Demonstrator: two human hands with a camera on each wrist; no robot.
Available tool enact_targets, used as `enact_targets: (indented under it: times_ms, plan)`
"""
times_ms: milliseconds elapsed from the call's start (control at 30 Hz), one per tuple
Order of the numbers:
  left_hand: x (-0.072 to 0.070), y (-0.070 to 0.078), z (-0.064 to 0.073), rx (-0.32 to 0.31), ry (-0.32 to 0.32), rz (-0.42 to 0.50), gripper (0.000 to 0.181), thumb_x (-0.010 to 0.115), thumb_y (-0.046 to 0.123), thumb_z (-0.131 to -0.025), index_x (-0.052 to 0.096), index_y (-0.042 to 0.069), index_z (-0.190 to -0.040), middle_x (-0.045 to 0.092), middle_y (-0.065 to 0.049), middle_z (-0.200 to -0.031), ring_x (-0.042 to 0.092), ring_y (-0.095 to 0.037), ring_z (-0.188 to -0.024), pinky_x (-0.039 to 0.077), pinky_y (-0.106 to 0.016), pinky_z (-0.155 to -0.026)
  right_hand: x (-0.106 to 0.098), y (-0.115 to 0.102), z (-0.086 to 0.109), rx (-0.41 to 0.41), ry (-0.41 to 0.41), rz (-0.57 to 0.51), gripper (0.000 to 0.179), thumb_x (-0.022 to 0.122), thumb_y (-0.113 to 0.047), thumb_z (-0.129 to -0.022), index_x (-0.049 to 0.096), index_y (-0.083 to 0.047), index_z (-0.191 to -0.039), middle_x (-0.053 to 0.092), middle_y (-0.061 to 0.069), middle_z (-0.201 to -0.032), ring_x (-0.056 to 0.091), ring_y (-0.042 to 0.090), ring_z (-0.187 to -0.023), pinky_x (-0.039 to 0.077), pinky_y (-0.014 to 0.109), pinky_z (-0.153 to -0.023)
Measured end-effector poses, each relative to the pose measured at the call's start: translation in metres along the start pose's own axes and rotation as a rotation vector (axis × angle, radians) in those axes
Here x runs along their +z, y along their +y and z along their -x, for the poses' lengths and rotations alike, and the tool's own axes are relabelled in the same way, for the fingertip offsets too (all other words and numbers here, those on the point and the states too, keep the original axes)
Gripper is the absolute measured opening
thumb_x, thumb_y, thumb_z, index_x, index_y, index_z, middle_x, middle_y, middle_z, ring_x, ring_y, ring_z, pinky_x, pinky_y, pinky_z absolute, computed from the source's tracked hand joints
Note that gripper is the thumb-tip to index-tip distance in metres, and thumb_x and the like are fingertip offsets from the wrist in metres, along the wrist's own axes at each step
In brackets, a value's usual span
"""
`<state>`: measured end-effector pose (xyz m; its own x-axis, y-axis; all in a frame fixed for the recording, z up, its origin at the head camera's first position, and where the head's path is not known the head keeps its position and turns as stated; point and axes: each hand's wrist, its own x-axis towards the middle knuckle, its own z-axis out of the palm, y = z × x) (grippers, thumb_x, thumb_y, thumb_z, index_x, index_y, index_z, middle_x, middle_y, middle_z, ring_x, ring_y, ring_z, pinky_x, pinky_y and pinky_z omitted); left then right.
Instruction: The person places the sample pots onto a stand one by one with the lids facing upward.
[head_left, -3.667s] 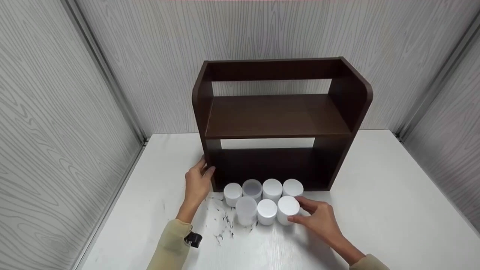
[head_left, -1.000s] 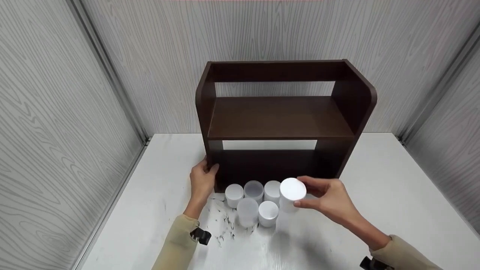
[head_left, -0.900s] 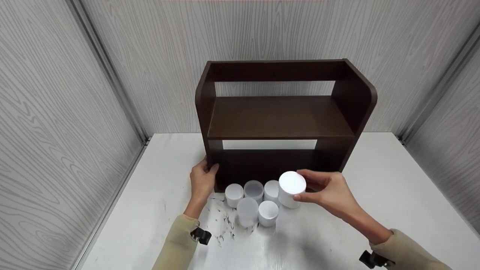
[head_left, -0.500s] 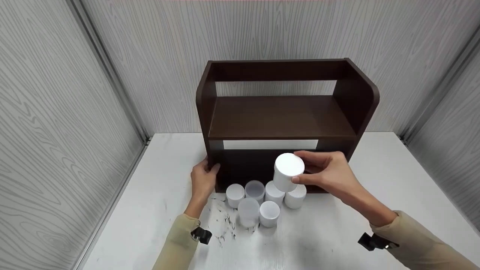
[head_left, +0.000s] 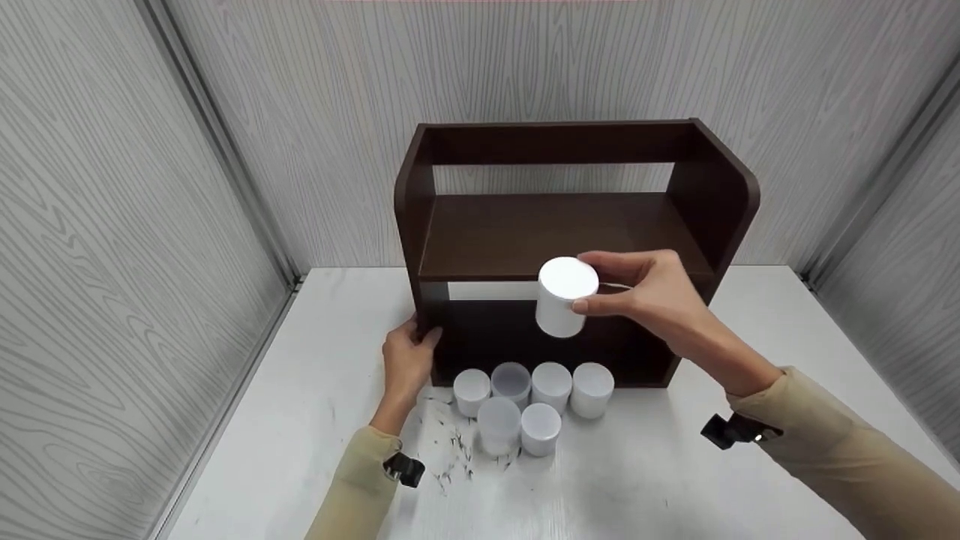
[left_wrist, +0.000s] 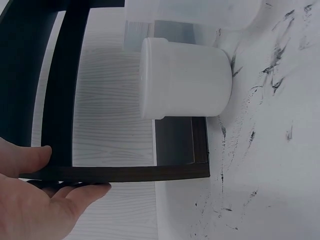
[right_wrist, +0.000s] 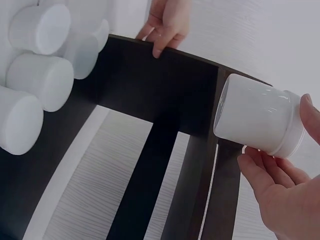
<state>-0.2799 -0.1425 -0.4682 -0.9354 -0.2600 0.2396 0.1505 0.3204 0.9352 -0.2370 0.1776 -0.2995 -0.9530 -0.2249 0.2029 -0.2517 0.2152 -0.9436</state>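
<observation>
My right hand pinches a white lidded jar by its lid, thumb on the near side and fingers behind. The jar hangs upright in the air, its lid overlapping the front edge of the middle shelf in the head view. In the right wrist view the same jar shows its smooth wall. My left hand grips the left side panel of a dark brown two-tier shelf, with the thumb on the inner face and the fingers outside.
Several white and translucent jars stand before the shelf: a back row with a white jar and a greyish one, and a front pair with a translucent jar. Dark scuffs mark the white table. Wood-grain panels enclose it.
My right hand has lifted the white jar from the front row's right end, up and slightly left, to middle-shelf height. The left hand keeps its grip on the side panel.
</observation>
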Motion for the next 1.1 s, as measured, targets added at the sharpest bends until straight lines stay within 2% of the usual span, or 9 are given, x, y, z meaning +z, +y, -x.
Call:
enact_targets:
  times_ms: [100,333,533,733,967,1100]
  plan:
    - [-0.002,-0.001,0.0,0.003,0.011,-0.01,0.041,0.07,0.007,-0.099,0.065,-0.009,-0.136,0.074,-0.025,-0.116,0.073,-0.034,-0.106,0.059,-0.044,-0.09,0.002,-0.006,-0.012,-0.011,-0.004,-0.019,0.061,0.097,-0.006,-0.073,0.073,0.0,-0.13,0.077,0.011,-0.119,0.074,0.023,-0.11,0.06,0.032,-0.091]
    - [-0.007,0.0,0.003,0.004,-0.022,0.011,0.041,0.066,0.009,-0.103,0.061,-0.009,-0.139,0.071,-0.025,-0.125,0.071,-0.032,-0.113,0.058,-0.043,-0.095,0.009,-0.023,-0.044,-0.037,-0.042,-0.043,0.064,0.097,-0.011,-0.074,0.072,0.001,-0.131,0.076,0.014,-0.12,0.074,0.023,-0.111,0.06,0.033,-0.09]
    - [-0.008,-0.001,0.005,-0.005,-0.005,0.03,0.04,0.066,0.007,-0.102,0.062,-0.009,-0.139,0.071,-0.023,-0.126,0.07,-0.032,-0.115,0.057,-0.043,-0.097,0.013,-0.028,-0.066,-0.013,-0.025,-0.02,0.063,0.098,-0.012,-0.074,0.073,-0.002,-0.131,0.076,0.013,-0.119,0.072,0.021,-0.113,0.058,0.03,-0.093]
    - [-0.004,0.002,0.004,-0.005,-0.001,0.032,0.044,0.066,0.006,-0.101,0.059,-0.01,-0.141,0.069,-0.026,-0.13,0.068,-0.035,-0.12,0.056,-0.044,-0.1,0.013,-0.029,-0.085,-0.016,-0.022,-0.003,0.06,0.097,-0.011,-0.075,0.074,-0.001,-0.129,0.076,0.013,-0.122,0.07,0.021,-0.116,0.054,0.033,-0.1]
    - [0.015,0.006,0.004,0.012,-0.029,0.044,0.042,0.067,0.006,-0.1,0.062,-0.009,-0.139,0.07,-0.025,-0.127,0.069,-0.033,-0.118,0.057,-0.043,-0.098,0.003,-0.029,-0.099,0.007,0.015,0.009,0.057,0.097,-0.011,-0.076,0.075,-0.003,-0.129,0.077,0.009,-0.121,0.07,0.02,-0.114,0.055,0.032,-0.098]
    - [0.01,0.008,0.005,0.015,-0.016,0.029,0.039,0.067,0.005,-0.1,0.065,-0.008,-0.136,0.071,-0.025,-0.125,0.071,-0.034,-0.115,0.057,-0.044,-0.096,0.008,-0.032,-0.109,0.002,0.008,-0.002,0.056,0.097,-0.013,-0.076,0.076,-0.005,-0.127,0.077,0.007,-0.121,0.069,0.02,-0.115,0.054,0.032,-0.098]
